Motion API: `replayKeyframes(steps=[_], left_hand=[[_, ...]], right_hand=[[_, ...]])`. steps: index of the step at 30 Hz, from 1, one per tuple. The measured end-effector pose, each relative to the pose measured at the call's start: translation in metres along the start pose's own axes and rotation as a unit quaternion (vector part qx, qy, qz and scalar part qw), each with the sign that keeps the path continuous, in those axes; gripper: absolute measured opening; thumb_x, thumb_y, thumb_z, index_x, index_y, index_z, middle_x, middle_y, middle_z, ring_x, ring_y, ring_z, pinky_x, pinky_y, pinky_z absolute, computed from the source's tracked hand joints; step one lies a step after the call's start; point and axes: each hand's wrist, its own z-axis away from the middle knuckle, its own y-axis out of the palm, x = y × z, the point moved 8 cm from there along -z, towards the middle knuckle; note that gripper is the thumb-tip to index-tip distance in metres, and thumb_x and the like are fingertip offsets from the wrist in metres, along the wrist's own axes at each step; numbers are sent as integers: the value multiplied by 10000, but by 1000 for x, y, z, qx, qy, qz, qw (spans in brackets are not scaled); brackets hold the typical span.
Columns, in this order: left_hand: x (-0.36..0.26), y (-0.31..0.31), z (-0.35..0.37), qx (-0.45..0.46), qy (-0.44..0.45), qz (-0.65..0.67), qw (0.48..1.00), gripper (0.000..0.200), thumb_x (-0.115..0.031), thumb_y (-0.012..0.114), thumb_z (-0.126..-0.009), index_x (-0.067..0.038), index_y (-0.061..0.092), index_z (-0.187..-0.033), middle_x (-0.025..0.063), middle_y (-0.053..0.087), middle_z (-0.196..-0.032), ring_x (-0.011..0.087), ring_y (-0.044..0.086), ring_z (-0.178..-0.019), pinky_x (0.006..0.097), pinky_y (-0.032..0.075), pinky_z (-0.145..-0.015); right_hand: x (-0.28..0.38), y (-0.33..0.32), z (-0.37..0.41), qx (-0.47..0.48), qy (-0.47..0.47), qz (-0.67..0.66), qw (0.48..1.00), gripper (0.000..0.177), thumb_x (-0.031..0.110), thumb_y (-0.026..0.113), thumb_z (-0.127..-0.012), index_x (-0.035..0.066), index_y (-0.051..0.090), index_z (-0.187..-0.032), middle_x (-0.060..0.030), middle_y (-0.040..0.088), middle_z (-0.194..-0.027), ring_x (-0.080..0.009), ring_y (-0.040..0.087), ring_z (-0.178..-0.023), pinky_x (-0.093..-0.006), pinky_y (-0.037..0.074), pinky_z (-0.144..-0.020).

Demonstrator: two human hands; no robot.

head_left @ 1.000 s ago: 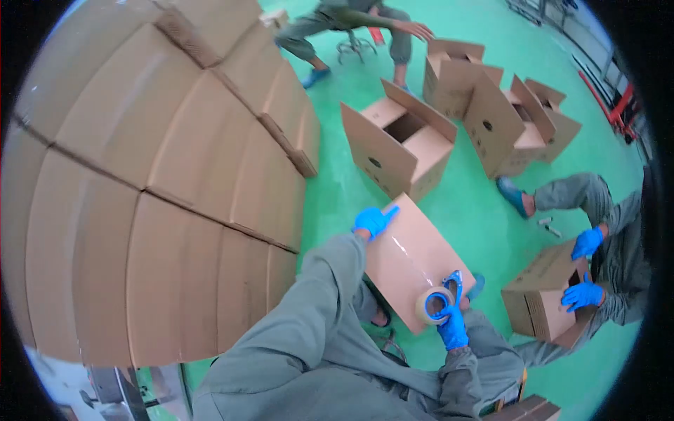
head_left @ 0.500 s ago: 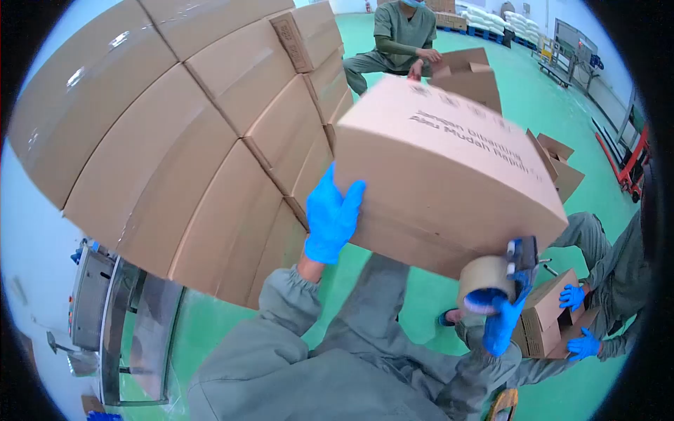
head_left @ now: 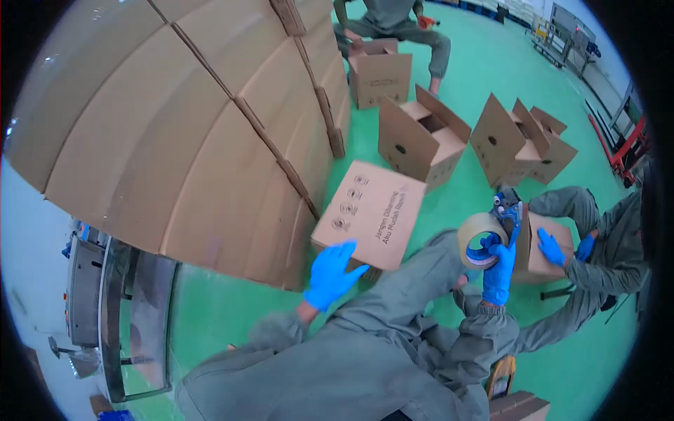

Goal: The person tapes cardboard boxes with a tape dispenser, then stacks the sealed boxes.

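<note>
- My left hand [head_left: 331,276] is open, fingers spread, at the near edge of the printed carton [head_left: 372,210] (touching or not, I can't tell).
- That carton sits beside the stacked cartons [head_left: 210,147], its printed face closed.
- My right hand [head_left: 497,270] is clamped on the tape dispenser [head_left: 507,210].
- Beyond, an open carton [head_left: 407,144] has raised flaps; its inside is too dark to read.

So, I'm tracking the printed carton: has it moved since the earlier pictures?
Yes, downward. The printed carton was held up before; against the stacked cartons, it now sits lower, close by their base, the left hand open beside it.
</note>
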Motion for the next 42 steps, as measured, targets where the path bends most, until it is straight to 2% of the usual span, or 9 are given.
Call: replayKeyframes(steps=[4, 6, 12, 19, 29, 32, 36, 39, 42], left_hand=[[12, 119, -59, 112, 77, -69, 988, 1161, -511, 788, -629, -33, 171, -1488, 231, 182, -1527, 383, 197, -1410, 557, 199, -1117], [38, 205, -62, 308, 74, -168, 933, 1327, -545, 824, -539, -12, 71, -1493, 249, 95, -1540, 424, 121, -1421, 641, 164, -1090], [82, 230, -110, 249, 42, -161, 954, 1407, -539, 866, -446, -6, 86, -1490, 264, 79, -1538, 480, 118, -1403, 662, 178, -1077], [176, 243, -223, 208, -54, -176, 961, 973, -273, 775, -712, -58, 205, -1471, 252, 154, -1525, 469, 184, -1390, 631, 240, -1075], [213, 243, -259, 207, -50, -173, 962, 906, -252, 728, -778, -54, 185, -1476, 268, 155, -1520, 461, 204, -1384, 528, 260, -1109], [175, 202, -277, 99, 21, -179, 979, 913, -319, 741, -754, -34, 234, -1457, 272, 367, -1426, 438, 479, -1208, 501, 443, -953], [77, 140, -356, 24, -140, 186, 972, 741, -363, 739, -755, -16, 404, -1318, 208, 656, -917, 370, 641, -674, 473, 500, -600], [-84, 148, -384, 52, 122, 79, 988, 556, -330, 741, -738, -58, 499, -1157, 164, 634, -860, 361, 629, -744, 465, 501, -654], [-222, 226, -371, 79, 426, -16, 901, 551, -253, 711, -732, -86, 516, -1220, 153, 627, -993, 332, 616, -937, 448, 486, -851]], right_hand=[[-14, -62, 27, -76, 48, 22, 996, 845, -3, 503, -607, 27, 342, -1436, -118, 496, -1307, -230, 550, -1041, -317, 488, -873], [-17, -91, 40, -98, 45, 54, 993, 842, -9, 516, -605, 34, 355, -1430, -115, 506, -1288, -235, 553, -1019, -320, 491, -862], [-11, -165, 101, -147, 51, 146, 977, 872, 0, 515, -601, 28, 321, -1450, -134, 430, -1390, -256, 515, -1142, -362, 463, -938], [-11, -159, 128, -273, 126, 216, 929, 872, -2, 495, -583, 17, 344, -1442, -153, 405, -1412, -290, 435, -1253, -376, 386, -1023], [12, -203, 124, -322, 102, 251, 907, 903, 96, 492, -594, 20, 290, -1471, -169, 347, -1464, -284, 333, -1342, -387, 332, -1065], [-4, -283, 151, -370, 116, 182, 904, 817, 97, 540, -642, -29, 328, -1421, -184, 427, -1355, -283, 444, -1208, -399, 395, -1005], [-5, -281, 171, -436, 107, 49, 892, 594, 104, 586, -703, -49, 478, -1266, -156, 584, -1127, -272, 591, -1009, -389, 484, -915], [-11, -269, 159, -448, 76, -27, 891, 575, 112, 579, -732, -36, 469, -1277, -150, 560, -1186, -281, 585, -1042, -402, 473, -937], [-10, -251, 143, -391, 71, -42, 917, 727, 41, 588, -749, 46, 333, -1429, -131, 535, -1242, -254, 564, -1056, -374, 506, -880]])
